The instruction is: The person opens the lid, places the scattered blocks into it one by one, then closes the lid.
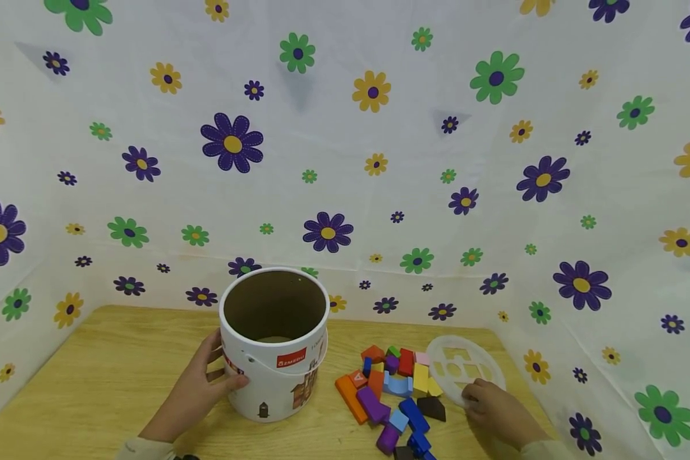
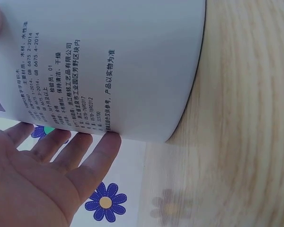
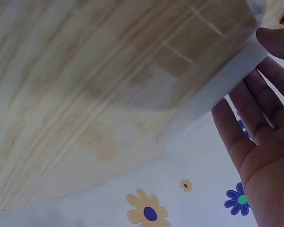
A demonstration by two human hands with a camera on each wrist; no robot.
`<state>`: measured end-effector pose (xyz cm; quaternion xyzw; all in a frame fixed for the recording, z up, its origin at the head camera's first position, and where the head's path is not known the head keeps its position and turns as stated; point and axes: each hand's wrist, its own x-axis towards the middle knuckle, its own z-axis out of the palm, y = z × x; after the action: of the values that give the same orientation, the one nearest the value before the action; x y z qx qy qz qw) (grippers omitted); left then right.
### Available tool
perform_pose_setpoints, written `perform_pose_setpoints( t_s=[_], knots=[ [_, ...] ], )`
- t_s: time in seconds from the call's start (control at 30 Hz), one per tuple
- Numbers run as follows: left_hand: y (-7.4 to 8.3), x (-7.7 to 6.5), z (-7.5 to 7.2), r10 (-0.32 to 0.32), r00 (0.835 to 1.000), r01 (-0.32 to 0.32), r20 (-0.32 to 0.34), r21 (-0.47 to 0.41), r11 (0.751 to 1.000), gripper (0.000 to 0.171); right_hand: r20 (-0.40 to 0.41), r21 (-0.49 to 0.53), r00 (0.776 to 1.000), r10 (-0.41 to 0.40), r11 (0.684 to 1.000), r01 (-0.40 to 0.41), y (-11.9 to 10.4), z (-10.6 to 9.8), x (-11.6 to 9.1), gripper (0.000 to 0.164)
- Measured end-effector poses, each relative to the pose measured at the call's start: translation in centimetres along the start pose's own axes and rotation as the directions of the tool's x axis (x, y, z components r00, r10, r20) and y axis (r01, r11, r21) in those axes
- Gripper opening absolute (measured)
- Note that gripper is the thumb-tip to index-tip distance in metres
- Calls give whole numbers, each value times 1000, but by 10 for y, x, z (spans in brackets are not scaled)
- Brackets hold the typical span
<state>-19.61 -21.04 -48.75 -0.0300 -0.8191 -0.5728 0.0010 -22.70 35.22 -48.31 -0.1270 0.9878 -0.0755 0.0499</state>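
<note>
My left hand [image 1: 202,380] rests against the left side of a white printed bucket [image 1: 247,386], thumb toward the front and fingers spread. In the left wrist view, the extended fingertips [image 2: 112,139] touch the bucket's wall, where small printed text shows. The bucket stands upright, its top uncovered, and a thin handle hangs across its front. Over at the right, my right hand [image 1: 499,412] pinches the near edge of a round white lid [image 1: 482,352] with shaped cutouts. The right wrist view shows the thumb on the lid's rim [image 3: 217,90] with the fingers at its other side.
Several coloured blocks lie heaped between bucket and lid, among them an orange block [image 1: 351,399], a purple block [image 1: 370,404], a blue block [image 1: 415,416] and a dark brown block [image 1: 432,409]. A flower-patterned sheet [image 1: 333,128] encloses the wooden table [image 1: 144,345] behind and at the sides.
</note>
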Motion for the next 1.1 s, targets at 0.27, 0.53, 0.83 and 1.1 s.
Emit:
perform_pose_setpoints(
  t_s=[0.27, 0.53, 0.83, 1.1],
  knots=[
    [1, 0, 1, -43, 999, 43, 3, 5, 999, 111, -153, 103, 988, 4, 995, 12, -24, -6, -3, 27],
    [-1, 0, 1, -40, 999, 40, -1, 10, 999, 111, -166, 241, 986, 1, 970, 40, -80, -9, -6, 26],
    [-2, 1, 1, -52, 999, 52, -1, 6, 999, 112, -62, 246, 996, -71, 966, 84, -121, 4, -2, 41],
    [-3, 3, 1, -56, 998, 56, 0, -4, 998, 112, 4, 182, 999, -46, 982, 45, -142, 16, 5, 44]
  ],
)
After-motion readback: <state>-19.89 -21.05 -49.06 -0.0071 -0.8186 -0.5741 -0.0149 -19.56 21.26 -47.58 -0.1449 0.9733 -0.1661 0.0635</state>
